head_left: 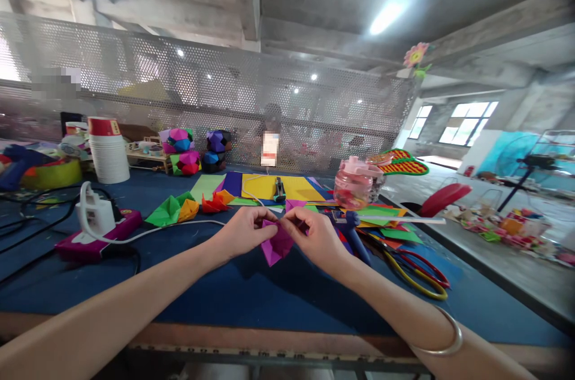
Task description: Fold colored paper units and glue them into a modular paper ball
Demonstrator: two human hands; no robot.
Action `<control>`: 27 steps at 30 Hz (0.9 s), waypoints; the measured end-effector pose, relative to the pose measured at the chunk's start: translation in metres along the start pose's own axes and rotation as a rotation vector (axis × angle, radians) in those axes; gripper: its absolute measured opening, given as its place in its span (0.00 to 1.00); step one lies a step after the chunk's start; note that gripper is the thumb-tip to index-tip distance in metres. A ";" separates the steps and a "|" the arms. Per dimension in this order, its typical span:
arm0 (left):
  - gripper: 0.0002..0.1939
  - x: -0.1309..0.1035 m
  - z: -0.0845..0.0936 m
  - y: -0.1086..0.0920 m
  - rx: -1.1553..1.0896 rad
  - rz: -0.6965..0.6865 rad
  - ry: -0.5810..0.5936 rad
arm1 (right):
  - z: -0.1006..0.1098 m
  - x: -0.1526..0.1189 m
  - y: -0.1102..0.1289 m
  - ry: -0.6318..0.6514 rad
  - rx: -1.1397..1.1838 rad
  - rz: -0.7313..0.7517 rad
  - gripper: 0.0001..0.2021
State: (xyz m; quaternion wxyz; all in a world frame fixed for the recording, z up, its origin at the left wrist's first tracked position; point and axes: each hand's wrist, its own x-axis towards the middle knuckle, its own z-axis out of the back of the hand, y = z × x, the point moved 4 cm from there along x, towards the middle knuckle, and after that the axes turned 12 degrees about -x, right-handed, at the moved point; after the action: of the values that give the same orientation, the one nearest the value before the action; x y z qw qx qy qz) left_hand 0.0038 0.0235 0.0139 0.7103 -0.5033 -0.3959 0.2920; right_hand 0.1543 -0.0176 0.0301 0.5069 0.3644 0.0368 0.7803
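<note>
A folded piece of purple paper (276,246) is held up above the blue table mat, pinched between both hands. My left hand (249,230) grips its left upper edge, fingers closed. On the other side my right hand (314,235) pinches the upper right part, thumb and fingertips pressed together. The paper hangs down in a pointed shape with creases, and its upper portion is partly hidden by the fingers. Behind the hands lie folded orange paper (216,202) and folded green paper (168,210). A dark utility knife (280,189) rests on yellow paper sheets (305,188).
To the right are yellow-and-red-handled scissors (417,275), a blue glue gun (357,236), and a pink jar (353,182). On the left stand a purple power strip (99,240) with a white cable and stacked paper cups (108,152). Multicoloured paper balls (185,158) sit behind.
</note>
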 end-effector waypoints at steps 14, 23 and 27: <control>0.07 0.000 0.012 0.005 -0.270 0.261 -0.087 | 0.050 -0.031 -0.002 0.025 -0.078 -0.083 0.14; 0.07 0.002 0.015 0.007 -0.265 0.266 -0.117 | 0.105 -0.092 -0.084 0.016 -0.327 -0.387 0.20; 0.06 0.003 0.017 0.009 -0.283 0.266 -0.134 | 0.091 -0.063 -0.100 0.059 -0.297 -0.385 0.25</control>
State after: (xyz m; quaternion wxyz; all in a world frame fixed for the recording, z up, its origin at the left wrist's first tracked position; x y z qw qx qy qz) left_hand -0.0091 0.0371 0.0096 0.5600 -0.6252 -0.4095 0.3576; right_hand 0.2999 -0.0494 0.0202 0.6930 0.2491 0.0054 0.6765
